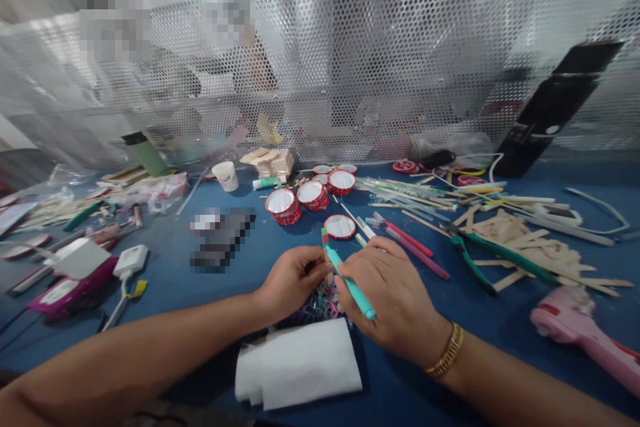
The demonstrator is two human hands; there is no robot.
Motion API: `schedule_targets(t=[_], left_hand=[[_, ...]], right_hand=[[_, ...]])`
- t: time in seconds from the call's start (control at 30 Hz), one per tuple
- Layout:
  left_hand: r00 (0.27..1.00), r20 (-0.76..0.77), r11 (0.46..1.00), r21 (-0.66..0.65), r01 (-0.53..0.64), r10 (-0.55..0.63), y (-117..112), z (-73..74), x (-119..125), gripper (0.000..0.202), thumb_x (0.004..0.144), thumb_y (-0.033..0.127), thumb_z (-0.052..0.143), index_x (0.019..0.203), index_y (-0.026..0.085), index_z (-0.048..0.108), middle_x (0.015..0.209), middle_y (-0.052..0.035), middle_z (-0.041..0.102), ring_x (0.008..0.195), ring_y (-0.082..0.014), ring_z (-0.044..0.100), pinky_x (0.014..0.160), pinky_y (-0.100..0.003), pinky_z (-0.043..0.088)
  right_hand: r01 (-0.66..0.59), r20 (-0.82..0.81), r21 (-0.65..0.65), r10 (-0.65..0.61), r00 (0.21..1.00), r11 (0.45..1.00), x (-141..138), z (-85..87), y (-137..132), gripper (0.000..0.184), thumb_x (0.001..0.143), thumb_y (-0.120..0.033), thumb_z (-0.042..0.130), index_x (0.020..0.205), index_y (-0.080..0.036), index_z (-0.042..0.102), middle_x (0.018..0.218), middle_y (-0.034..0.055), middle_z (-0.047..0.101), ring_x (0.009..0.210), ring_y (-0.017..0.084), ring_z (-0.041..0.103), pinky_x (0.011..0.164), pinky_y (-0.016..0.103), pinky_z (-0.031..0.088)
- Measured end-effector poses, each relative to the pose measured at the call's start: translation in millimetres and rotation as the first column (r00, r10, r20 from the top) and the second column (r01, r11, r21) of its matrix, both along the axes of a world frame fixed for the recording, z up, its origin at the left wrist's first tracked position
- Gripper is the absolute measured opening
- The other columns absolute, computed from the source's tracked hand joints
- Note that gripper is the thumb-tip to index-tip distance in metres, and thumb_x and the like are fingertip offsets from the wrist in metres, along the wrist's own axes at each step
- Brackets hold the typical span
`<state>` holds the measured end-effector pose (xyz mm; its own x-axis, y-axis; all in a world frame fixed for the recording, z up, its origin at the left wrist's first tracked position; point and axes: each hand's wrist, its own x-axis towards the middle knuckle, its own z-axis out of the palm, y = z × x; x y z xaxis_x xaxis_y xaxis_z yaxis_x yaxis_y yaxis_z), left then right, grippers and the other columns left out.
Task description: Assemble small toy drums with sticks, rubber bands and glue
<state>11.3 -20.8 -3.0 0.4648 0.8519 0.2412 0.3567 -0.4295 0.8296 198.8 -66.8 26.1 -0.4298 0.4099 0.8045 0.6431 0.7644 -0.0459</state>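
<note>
- A blue bench [240, 307] carries everything, among it a white roll [300, 367]; far beyond the roll stands a perforated metal screen [400, 33], blurred figures [227, 17] behind it.
- Directly beyond the roll, the left hand [295, 280] pinches a stick [325, 236] with a red-and-green end; the right hand [385, 287] is closed round a turquoise marker [357, 292] beside it.
- Multicoloured strands [325, 305] lie between roll and hands, partly hidden.
- Farther beyond the roll: red-rimmed stacks [283, 205] and a white cup [226, 175].
- Right of the roll: a pink glue gun [575, 332]; beyond it, pliers [510, 255] lying across wooden sticks [523, 233].
- Left of the roll: a white adapter [131, 259].
</note>
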Motion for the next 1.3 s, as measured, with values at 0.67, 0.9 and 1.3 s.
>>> schedule_targets(t=[0.67,0.9,1.3], left_hand=[[1.0,0.013,0.999,-0.033,0.025,-0.024,-0.5,1.9,0.5,0.034,0.091,0.032,0.054,0.063,0.016,0.044,0.063,0.005,0.036,0.061,-0.0088,0.032,0.055,-0.02,0.029],[1.0,0.017,1.0,-0.029,0.0,0.0,-0.2,2.1,1.9,0.037,0.091,0.038,0.055,0.063,0.015,0.048,0.059,0.0042,0.04,0.059,-0.0094,0.034,0.054,-0.021,0.029],[0.998,-0.059,1.0,0.007,0.015,-0.015,3.1,-1.5,-1.7,0.04,0.094,0.038,0.052,0.062,0.015,0.046,0.061,0.0043,0.038,0.059,-0.0094,0.034,0.055,-0.022,0.028]], right_hand=[[-0.011,-0.003,0.003,0.011,1.0,1.0,-0.7,1.5,-1.9,0.008,0.09,-0.017,0.052,0.083,-0.017,0.057,0.071,0.0034,0.064,0.071,0.018,0.06,0.079,0.038,0.043],[0.041,0.025,-0.027,-0.041,0.999,0.999,0.8,1.1,1.7,0.013,0.092,-0.02,0.05,0.082,-0.018,0.058,0.069,0.0021,0.063,0.067,0.017,0.057,0.08,0.038,0.042],[-0.01,-0.01,-0.001,0.01,1.0,1.0,1.1,1.4,-2.6,0.007,0.087,-0.016,0.054,0.081,-0.019,0.056,0.069,0.0014,0.063,0.067,0.016,0.058,0.078,0.039,0.043]])
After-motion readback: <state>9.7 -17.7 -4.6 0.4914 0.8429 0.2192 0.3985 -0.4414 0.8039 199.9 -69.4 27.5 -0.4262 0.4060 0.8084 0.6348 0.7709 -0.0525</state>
